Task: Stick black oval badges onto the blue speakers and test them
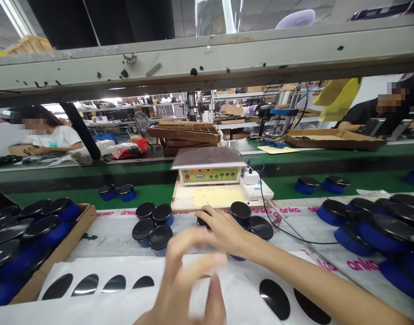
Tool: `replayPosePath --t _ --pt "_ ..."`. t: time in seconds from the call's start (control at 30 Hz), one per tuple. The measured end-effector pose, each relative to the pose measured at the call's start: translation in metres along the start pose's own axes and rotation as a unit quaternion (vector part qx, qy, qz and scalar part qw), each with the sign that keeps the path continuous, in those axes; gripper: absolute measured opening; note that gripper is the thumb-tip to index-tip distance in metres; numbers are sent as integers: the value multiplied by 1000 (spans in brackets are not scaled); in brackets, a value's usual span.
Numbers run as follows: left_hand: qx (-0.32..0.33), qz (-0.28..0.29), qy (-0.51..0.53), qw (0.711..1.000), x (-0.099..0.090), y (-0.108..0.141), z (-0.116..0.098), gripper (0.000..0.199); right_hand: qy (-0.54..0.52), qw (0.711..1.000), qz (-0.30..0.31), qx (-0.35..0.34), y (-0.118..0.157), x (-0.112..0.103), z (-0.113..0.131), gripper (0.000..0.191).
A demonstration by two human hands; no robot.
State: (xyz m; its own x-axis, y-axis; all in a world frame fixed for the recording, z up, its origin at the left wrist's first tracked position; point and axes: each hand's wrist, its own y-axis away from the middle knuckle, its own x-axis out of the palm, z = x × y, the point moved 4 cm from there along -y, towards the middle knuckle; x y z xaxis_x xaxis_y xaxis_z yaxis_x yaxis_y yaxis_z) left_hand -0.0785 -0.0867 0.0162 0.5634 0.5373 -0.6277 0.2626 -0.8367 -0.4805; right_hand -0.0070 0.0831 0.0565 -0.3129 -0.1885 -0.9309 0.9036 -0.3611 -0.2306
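At left, carton [63,250] — blue pucks [46,229] inside, right fingers [211,212] on another puck [201,221]

The right hand [223,228] has its fingers over a black-topped piece [203,222], with four blue-sided pieces [149,230] grouped left of those fingers and a control box [210,175] beyond them. Nearer, the blurred left hand [188,280] parts its curled fingers above white sheets [244,293] bearing black ovals [274,300]

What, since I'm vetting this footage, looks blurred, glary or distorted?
Head view: left hand smeared by motion blur, right hand clearer; head view: pale glare on some black ovals; head view: blue-sided pots toward the right edge look stretched, perhaps by the lens.
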Motion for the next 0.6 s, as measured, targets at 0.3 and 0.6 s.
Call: replayPosePath --t 0.3,0.6 --pt "-66 84 76 991 64 -97 36 65 189 978 -66 52 -49 -62 -94 35" --pt "-49 109 69 990 61 -95 41 55 394 903 -102 138 -71 -79 -163 32"
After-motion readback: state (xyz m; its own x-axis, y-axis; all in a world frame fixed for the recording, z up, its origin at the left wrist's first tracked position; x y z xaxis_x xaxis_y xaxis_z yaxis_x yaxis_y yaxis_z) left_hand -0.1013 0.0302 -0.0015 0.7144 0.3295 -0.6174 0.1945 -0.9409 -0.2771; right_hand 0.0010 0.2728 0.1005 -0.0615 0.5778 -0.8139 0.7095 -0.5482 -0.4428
